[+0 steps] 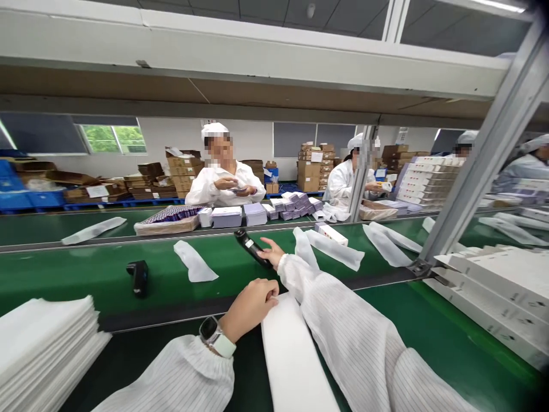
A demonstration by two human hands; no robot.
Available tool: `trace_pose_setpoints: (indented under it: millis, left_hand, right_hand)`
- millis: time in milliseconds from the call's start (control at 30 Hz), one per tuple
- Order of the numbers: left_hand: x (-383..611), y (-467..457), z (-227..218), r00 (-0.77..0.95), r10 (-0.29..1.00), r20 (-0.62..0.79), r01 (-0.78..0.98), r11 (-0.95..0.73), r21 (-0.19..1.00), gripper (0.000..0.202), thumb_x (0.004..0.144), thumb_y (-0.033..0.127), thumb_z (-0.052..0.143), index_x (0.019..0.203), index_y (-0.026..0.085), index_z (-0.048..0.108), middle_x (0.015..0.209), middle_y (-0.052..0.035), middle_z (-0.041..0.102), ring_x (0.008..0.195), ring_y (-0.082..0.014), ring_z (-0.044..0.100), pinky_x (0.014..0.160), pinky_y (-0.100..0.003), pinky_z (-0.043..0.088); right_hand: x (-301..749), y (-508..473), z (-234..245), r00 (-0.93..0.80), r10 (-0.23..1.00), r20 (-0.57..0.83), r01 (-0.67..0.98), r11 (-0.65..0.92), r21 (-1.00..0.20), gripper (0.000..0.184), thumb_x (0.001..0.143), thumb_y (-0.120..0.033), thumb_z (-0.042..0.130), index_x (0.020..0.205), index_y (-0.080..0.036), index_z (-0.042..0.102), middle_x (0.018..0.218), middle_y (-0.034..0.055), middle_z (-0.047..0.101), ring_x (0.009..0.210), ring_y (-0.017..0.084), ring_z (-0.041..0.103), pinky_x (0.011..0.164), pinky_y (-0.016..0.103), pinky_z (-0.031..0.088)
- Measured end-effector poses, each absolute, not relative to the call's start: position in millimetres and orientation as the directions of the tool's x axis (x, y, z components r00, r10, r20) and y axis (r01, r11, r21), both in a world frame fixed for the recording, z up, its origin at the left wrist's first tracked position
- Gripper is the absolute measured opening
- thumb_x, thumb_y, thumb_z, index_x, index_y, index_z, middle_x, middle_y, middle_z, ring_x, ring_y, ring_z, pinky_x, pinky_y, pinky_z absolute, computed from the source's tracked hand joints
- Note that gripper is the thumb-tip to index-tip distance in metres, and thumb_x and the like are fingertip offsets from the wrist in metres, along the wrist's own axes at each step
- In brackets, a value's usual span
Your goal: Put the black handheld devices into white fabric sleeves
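My left hand (253, 306), with a watch on its wrist, is closed at the top end of a white foam sleeve (295, 355) that lies lengthwise in front of me. Beyond it, my right hand (272, 254) has its fingers round the near end of a black curved handheld device (249, 245) with a small white label. The device slants up and to the left over the green belt. Another black device (138, 278) lies on the belt to the left. Loose translucent white sleeves (193, 261) are near both hands.
A stack of white foam sheets (47, 343) stands at the left, and stacked white trays (497, 286) at the right. A metal post (480, 137) rises at the right beneath an overhead shelf (257, 46). Across the belt, co-workers (227, 183) sit behind small purple-and-white boxes (295, 205).
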State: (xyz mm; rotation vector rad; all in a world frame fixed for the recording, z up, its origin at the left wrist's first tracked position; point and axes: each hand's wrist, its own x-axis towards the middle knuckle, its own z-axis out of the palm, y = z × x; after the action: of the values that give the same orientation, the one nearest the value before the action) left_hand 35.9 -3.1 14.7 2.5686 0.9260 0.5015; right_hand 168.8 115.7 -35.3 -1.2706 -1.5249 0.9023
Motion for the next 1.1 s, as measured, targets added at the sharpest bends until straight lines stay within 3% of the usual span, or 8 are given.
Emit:
trace_pose_setpoints:
  millis: [167,233,367,467,600,700,867,1100]
  left_hand:
    - [32,2,11,0.82,0.522,0.235,0.479,-0.85,0.218,0.013,0.077,0.021,0.041,0.066,0.018,0.047,0.076,-0.0001,0.045,0.074,-0.0147,0.041,0.064,-0.026,0.032]
    - [32,3,9,0.852,0.46,0.25,0.438,-0.888,0.143,0.013,0.078,0.022,0.041,0.069,0.018,0.05,0.081,-0.0013,0.045,0.078,-0.0158,0.041,0.067,-0.028,0.032]
    - [33,5,5,0.878,0.401,0.261,0.392,-0.916,0.088,0.015,0.08,0.018,0.036,0.077,0.019,0.05,0.082,-0.0022,0.047,0.08,-0.0161,0.041,0.069,-0.028,0.032]
    - [33,6,2,0.882,0.4,0.249,0.391,-0.916,0.09,0.018,0.081,0.014,0.032,0.078,0.019,0.049,0.077,-0.0008,0.049,0.075,-0.015,0.043,0.067,-0.027,0.032]
    - [31,7,2,0.864,0.45,0.227,0.425,-0.892,0.152,0.015,0.081,0.019,0.034,0.074,0.019,0.048,0.075,0.0001,0.049,0.073,-0.0147,0.044,0.064,-0.025,0.033]
    - [30,9,3,0.844,0.502,0.187,0.461,-0.859,0.223,0.015,0.081,0.024,0.036,0.074,0.018,0.048,0.075,-0.0001,0.049,0.074,-0.0146,0.045,0.062,-0.024,0.034]
    - [31,8,3,0.852,0.475,0.22,0.451,-0.88,0.151,0.019,0.084,0.024,0.033,0.081,0.017,0.051,0.082,-0.0026,0.047,0.079,-0.016,0.044,0.067,-0.026,0.034]
    - [31,2,7,0.859,0.408,0.309,0.428,-0.904,0.006,0.011,0.08,0.023,0.043,0.076,0.018,0.052,0.083,-0.0024,0.043,0.078,-0.0162,0.041,0.065,-0.027,0.034]
  right_hand:
    - [217,68,-1,-0.171,0.95,0.26,-0.201,0.225,-0.953,0.089,0.06,-0.02,0.064,0.125,-0.034,0.005,0.08,-0.0009,0.052,0.079,0.02,0.058,0.062,0.032,0.047]
    - [229,48,6,-0.229,0.937,0.264,-0.278,0.197,-0.94,0.096,0.055,-0.018,0.068,0.123,-0.041,0.003,0.084,-0.0013,0.05,0.077,0.022,0.059,0.058,0.033,0.048]
    - [242,25,11,-0.202,0.957,0.208,-0.244,0.157,-0.957,0.097,0.053,-0.014,0.068,0.12,-0.045,0.005,0.091,-0.0006,0.048,0.074,0.021,0.06,0.057,0.036,0.05]
    - [246,18,19,-0.083,0.973,0.214,-0.21,0.193,-0.958,0.082,0.057,-0.02,0.066,0.117,-0.041,0.014,0.085,-0.0014,0.047,0.07,0.02,0.06,0.056,0.037,0.05]
    - [249,2,37,0.127,0.878,0.462,-0.136,0.477,-0.869,0.047,0.064,-0.03,0.061,0.101,-0.03,0.032,0.085,-0.0013,0.044,0.067,0.016,0.058,0.064,0.039,0.049]
    - [255,-16,33,0.162,0.744,0.648,-0.026,0.66,-0.751,0.04,0.063,-0.028,0.062,0.095,-0.026,0.037,0.094,0.0003,0.041,0.072,0.015,0.057,0.072,0.038,0.047]
    - [265,-37,5,0.093,0.822,0.562,0.118,0.552,-0.826,0.037,0.066,-0.027,0.06,0.097,-0.023,0.041,0.096,0.0035,0.042,0.072,0.016,0.057,0.073,0.039,0.046]
    - [231,-29,39,0.229,0.808,0.543,-0.166,0.582,-0.796,0.039,0.07,-0.029,0.055,0.102,-0.031,0.033,0.087,-0.0011,0.046,0.071,0.014,0.057,0.063,0.035,0.05]
